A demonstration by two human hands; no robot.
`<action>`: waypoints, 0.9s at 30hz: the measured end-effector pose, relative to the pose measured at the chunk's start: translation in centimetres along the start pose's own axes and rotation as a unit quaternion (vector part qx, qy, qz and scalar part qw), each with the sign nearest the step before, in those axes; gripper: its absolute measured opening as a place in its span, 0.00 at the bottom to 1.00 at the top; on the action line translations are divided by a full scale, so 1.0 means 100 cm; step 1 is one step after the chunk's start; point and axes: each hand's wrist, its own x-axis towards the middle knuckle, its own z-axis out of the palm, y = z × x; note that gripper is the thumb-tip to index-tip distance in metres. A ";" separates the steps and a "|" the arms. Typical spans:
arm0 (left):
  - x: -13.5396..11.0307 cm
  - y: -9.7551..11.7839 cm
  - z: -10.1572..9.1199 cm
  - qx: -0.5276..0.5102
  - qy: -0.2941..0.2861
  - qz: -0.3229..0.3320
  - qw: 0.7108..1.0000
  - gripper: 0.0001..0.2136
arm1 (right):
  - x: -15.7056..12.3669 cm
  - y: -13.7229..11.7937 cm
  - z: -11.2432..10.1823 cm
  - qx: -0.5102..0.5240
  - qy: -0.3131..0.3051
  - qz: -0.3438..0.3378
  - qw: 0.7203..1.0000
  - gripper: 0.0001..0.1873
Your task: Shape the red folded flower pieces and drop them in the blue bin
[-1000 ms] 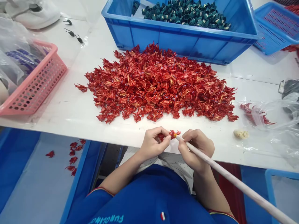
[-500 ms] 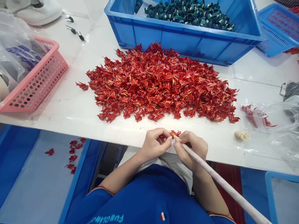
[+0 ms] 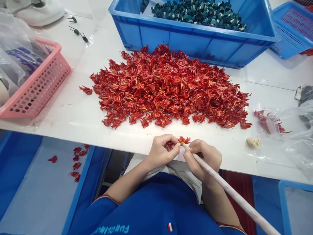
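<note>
My left hand [image 3: 161, 151] pinches a small red folded piece [image 3: 184, 140] at the near edge of the white table [image 3: 73, 114]. My right hand [image 3: 204, 156] grips a long pale stick [image 3: 234, 195], whose tip meets the red piece between my fingers. Just beyond both hands lies a large heap of the same red folded pieces [image 3: 168, 86]. The stick runs back to the lower right, past my arm.
A blue crate [image 3: 195, 36] of dark green folded pieces stands behind the heap. A pink basket [image 3: 36, 85] sits at the left, a blue basket [image 3: 293, 27] far right, clear plastic bags [image 3: 288, 130] right. Several red pieces [image 3: 77, 160] lie in a blue bin below left.
My hands barely moved; the right hand shifted slightly on the stick while the red piece stays pinched at its tip.
</note>
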 end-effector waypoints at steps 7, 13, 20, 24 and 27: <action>0.000 0.000 -0.001 -0.006 0.002 0.001 1.000 0.08 | -0.001 -0.002 0.001 0.013 0.019 0.006 1.000 0.14; 0.000 0.000 0.000 0.002 0.002 0.001 1.000 0.08 | 0.001 -0.002 -0.001 0.017 -0.008 0.024 1.000 0.15; 0.001 0.000 -0.001 -0.021 0.007 -0.019 1.000 0.09 | -0.006 -0.009 -0.007 0.066 0.020 0.063 0.996 0.14; 0.001 -0.001 -0.001 -0.039 0.006 -0.018 0.999 0.09 | -0.006 -0.010 -0.005 0.057 0.055 0.029 0.996 0.15; 0.001 -0.002 -0.001 -0.039 0.009 -0.006 0.999 0.08 | -0.005 -0.006 -0.001 0.027 0.043 0.000 0.999 0.14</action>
